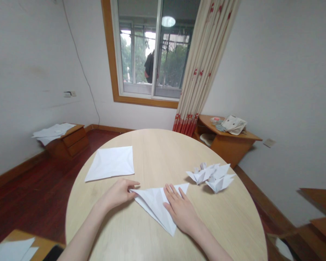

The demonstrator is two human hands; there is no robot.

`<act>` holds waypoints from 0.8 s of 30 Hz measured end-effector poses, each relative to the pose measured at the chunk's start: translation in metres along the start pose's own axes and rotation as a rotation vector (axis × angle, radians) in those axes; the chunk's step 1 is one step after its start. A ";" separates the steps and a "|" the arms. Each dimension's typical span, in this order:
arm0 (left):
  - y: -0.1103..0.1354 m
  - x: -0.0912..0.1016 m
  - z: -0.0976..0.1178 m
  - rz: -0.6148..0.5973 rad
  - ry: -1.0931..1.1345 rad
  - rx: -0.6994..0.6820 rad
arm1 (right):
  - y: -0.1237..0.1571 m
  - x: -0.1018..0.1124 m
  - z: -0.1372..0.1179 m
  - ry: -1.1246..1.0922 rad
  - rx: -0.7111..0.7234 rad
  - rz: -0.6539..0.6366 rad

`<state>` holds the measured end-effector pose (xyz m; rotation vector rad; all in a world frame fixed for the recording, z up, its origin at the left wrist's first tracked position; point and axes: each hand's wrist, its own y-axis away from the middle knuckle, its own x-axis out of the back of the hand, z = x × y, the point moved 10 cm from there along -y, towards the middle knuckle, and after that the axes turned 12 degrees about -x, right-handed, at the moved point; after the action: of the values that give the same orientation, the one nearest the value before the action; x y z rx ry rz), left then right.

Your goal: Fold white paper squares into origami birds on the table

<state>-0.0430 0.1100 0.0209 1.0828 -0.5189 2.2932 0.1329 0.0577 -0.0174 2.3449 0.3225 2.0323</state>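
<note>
Nearest on your left, loose white paper sheets (11,250) are lying on a yellowish-brown wooden surface (47,238) low beside you. In front of you, your right hand (178,206) is lying flat, fingers slightly spread, on the right part of a folded white paper triangle (155,203); it is pressing down rather than grasping. Your left hand (125,190) is pinching the triangle's left corner between thumb and fingers. The triangle is resting on the near half of a round, pale wood-grained table (206,221), one point aiming back toward you — and along its lower left edge the layers are standing slightly apart.

Beyond your right hand, a cluster of pointed, folded white paper figures (217,177) is sitting close together. Beyond your left hand, a flat, four-sided white paper piece (112,162) is lying near the table's left rim; you cannot tell whether it is one sheet or several.

Farther off, a low brown wooden drawer cabinet (74,141) is standing on the left with white papers (54,131) on top, while a brown wooden corner desk (230,146) is holding a whitish cloth bundle (233,125) on the right. Behind them, a cream curtain with red flowers (203,69) is hanging beside a white-framed sliding window (153,65) — greenery is showing through its glass.
</note>
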 end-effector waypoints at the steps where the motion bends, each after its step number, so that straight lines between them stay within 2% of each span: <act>1: 0.000 0.000 0.000 -0.007 -0.008 0.005 | 0.000 0.000 0.000 -0.001 -0.003 -0.005; 5: 0.000 -0.003 0.000 -0.012 -0.006 0.014 | -0.001 0.000 0.002 -0.016 -0.010 -0.012; 12: -0.001 -0.005 0.008 -0.054 0.008 -0.051 | -0.002 0.000 0.004 -0.063 -0.001 0.020; 17: 0.000 -0.003 0.004 -0.041 0.002 -0.023 | -0.002 -0.002 0.006 -0.058 0.009 0.034; 21: -0.002 -0.002 0.015 0.002 -0.015 -0.103 | -0.003 -0.003 0.007 -0.058 0.023 0.061; 24: -0.004 -0.007 0.026 0.017 -0.050 -0.144 | -0.003 -0.003 0.007 -0.044 0.016 0.079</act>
<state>-0.0220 0.0968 0.0311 1.0705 -0.7034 2.2108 0.1390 0.0608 -0.0214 2.4458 0.2499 2.0158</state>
